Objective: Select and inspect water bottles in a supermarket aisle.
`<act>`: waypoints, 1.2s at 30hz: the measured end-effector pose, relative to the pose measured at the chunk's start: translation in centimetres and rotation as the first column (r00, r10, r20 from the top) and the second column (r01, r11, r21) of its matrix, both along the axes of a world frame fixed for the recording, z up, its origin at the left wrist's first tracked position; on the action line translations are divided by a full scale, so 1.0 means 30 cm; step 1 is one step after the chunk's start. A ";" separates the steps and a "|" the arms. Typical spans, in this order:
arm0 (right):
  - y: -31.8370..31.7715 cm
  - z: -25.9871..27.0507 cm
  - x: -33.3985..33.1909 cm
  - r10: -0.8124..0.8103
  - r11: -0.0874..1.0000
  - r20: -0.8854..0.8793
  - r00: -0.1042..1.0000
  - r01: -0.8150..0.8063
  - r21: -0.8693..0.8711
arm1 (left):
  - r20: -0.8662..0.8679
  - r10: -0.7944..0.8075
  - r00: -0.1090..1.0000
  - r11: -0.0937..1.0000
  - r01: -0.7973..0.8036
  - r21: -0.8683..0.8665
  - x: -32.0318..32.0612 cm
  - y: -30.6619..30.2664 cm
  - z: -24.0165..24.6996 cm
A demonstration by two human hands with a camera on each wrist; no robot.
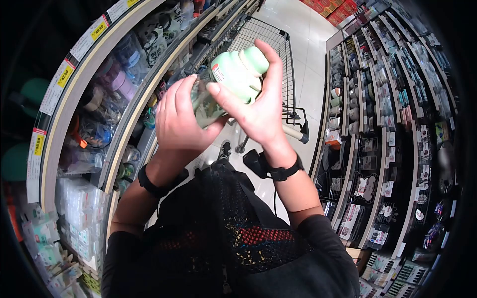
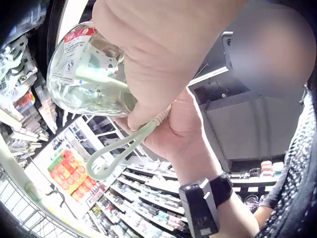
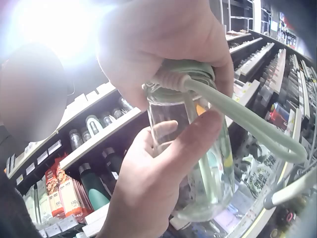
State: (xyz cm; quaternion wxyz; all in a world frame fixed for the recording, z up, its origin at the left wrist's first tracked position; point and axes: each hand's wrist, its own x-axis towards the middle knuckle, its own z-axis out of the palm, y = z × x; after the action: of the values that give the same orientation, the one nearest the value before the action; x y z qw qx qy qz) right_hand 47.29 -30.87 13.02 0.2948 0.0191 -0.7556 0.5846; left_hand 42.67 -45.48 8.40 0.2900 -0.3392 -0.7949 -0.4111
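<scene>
A clear water bottle [image 1: 203,107] with a pale green lid [image 1: 238,72] is held tilted in front of my chest. My left hand [image 1: 181,119] grips its transparent body, fingers and thumb wrapped round the side. Around the lid end curls my right hand [image 1: 261,109], its thumb laid across toward the body. In the right wrist view a green strap loop [image 3: 247,116] hangs out from the lid, just under that hand. A printed label [image 2: 74,54] with a red band shows on the bottle in the left wrist view. Part of the lid is hidden by the right hand.
A wire shopping cart [image 1: 266,35] stands just ahead, its handle [image 1: 295,133] near my right forearm. Shelves of packaged bottles [image 1: 117,79] line the left side, with price tags [image 1: 64,74] on the edge. On the right, a rack [image 1: 370,129] holds cups and small goods.
</scene>
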 end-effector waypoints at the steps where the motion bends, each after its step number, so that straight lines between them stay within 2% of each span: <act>1: -0.012 -0.016 0.005 -0.028 1.000 -0.067 0.997 0.027 -0.011 | 0.000 0.004 1.000 1.000 -0.004 0.001 -0.004 -0.002 -0.008; 3: -0.013 -0.045 0.008 0.003 1.000 -0.085 0.996 -0.005 -0.030 | -0.171 0.059 0.984 0.997 -0.068 -0.047 -0.010 -0.006 -0.006; 5: -0.004 -0.055 0.016 0.035 0.996 -0.192 0.981 -0.049 -0.073 | -0.149 0.056 0.987 0.996 -0.065 -0.058 0.006 -0.017 0.016; 7: 0.017 -0.042 0.030 0.060 0.993 -0.193 0.979 -0.079 -0.089 | 0.059 -0.128 0.990 0.991 0.125 0.050 0.023 -0.037 0.065; 9: 0.046 -0.028 0.043 0.147 0.963 -0.183 0.972 -0.182 -0.197 | 0.114 -0.189 0.975 0.982 0.187 0.028 0.016 -0.074 0.077; 10: 0.065 -0.026 0.048 0.175 0.956 -0.179 0.968 -0.211 -0.205 | 0.372 -0.460 0.806 0.875 0.339 0.347 0.008 -0.077 0.056; 11: 0.076 -0.021 0.052 0.173 0.957 -0.182 0.968 -0.209 -0.202 | 0.480 -0.719 0.503 0.675 0.338 0.656 -0.002 -0.081 0.037; 12: 0.083 -0.017 0.056 0.208 0.940 -0.207 0.956 -0.254 -0.229 | 0.493 -0.809 0.320 0.580 0.303 0.756 -0.020 -0.087 0.036; 13: 0.089 -0.013 0.059 0.242 0.919 -0.233 0.942 -0.299 -0.255 | 0.490 -0.811 0.319 0.578 0.305 0.757 -0.029 -0.102 0.041; 14: 0.096 -0.015 0.059 0.263 0.907 -0.239 0.935 -0.324 -0.270 | 0.550 -0.835 -0.001 0.532 0.252 0.809 -0.037 -0.121 0.052; 15: 0.099 -0.012 0.060 0.264 0.907 -0.240 0.934 -0.325 -0.269 | 0.533 -0.782 -0.322 0.502 0.179 0.846 -0.042 -0.136 0.060; 16: 0.102 -0.007 0.061 0.298 0.886 -0.239 0.924 -0.361 -0.290 | 0.577 -0.724 -0.379 0.515 0.259 0.817 -0.046 -0.149 0.056; 18: 0.105 0.001 0.063 0.332 0.864 -0.239 0.912 -0.396 -0.312 | 0.557 -0.747 -0.362 0.495 0.254 0.831 -0.038 -0.140 0.073; 20: 0.108 0.007 0.063 0.309 0.829 -0.228 0.923 -0.379 -0.411 | 0.537 -0.770 -0.345 0.475 0.251 0.843 -0.028 -0.129 0.086; 23: 0.114 0.008 0.065 0.268 0.848 -0.198 0.943 -0.328 -0.416 | 0.667 -0.739 0.097 0.639 0.414 0.648 -0.012 -0.119 0.094; 24: 0.114 0.008 0.066 0.265 0.849 -0.198 0.944 -0.326 -0.416 | 0.619 -0.714 0.327 0.690 0.477 0.544 -0.009 -0.107 0.090; 25: 0.113 0.007 0.067 0.188 0.893 -0.138 0.972 -0.228 -0.388 | 0.620 -0.715 0.325 0.689 0.478 0.544 0.002 -0.104 0.095; 26: 0.111 0.006 0.068 0.105 0.927 -0.080 0.991 -0.127 -0.353 | 0.448 -0.515 0.731 0.855 0.478 0.202 0.020 -0.099 0.106; 27: 0.103 0.007 0.069 0.103 0.927 -0.080 0.991 -0.125 -0.353 | 0.088 -0.277 0.957 0.952 0.286 -0.110 0.030 -0.094 0.122; 28: 0.091 0.010 0.068 0.072 0.907 -0.077 0.994 -0.097 -0.409 | -0.079 -0.216 0.973 0.967 0.203 -0.153 0.024 -0.084 0.097; 29: 0.084 0.011 0.067 0.041 0.883 -0.071 0.997 -0.070 -0.463 | -0.080 -0.217 0.973 0.967 0.203 -0.154 0.020 -0.079 0.088; 31: 0.094 -0.002 0.062 0.032 0.883 -0.103 0.994 -0.077 -0.463 | -0.175 -0.217 0.960 0.976 0.219 -0.010 0.012 -0.070 0.075; 32: 0.099 0.001 0.066 0.037 0.887 -0.122 0.992 -0.089 -0.453 | -0.176 -0.219 0.960 0.975 0.221 -0.010 0.013 -0.065 0.060; 33: 0.103 0.003 0.070 0.042 0.891 -0.139 0.989 -0.100 -0.443 | 0.144 -0.428 0.892 0.873 0.368 0.319 0.015 -0.059 0.044; 34: 0.106 0.004 0.073 0.042 0.892 -0.141 0.989 -0.100 -0.441 | 0.350 -0.661 0.663 0.685 0.344 0.642 0.014 -0.056 0.035; 35: 0.109 0.005 0.074 0.057 0.913 -0.164 0.985 -0.118 -0.391 | 0.346 -0.662 0.665 0.684 0.346 0.643 0.004 -0.065 0.037; 36: 0.111 0.006 0.074 0.075 0.931 -0.186 0.980 -0.135 -0.340 | 0.471 -0.832 0.295 0.543 0.255 0.800 -0.012 -0.085 0.044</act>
State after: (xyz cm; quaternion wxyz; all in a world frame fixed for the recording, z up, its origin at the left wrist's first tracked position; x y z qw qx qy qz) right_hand 49.51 -27.54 13.19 0.3248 0.0565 -0.6093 0.7211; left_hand 42.30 -48.04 9.71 -0.2024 -0.2609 -0.4760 -0.8151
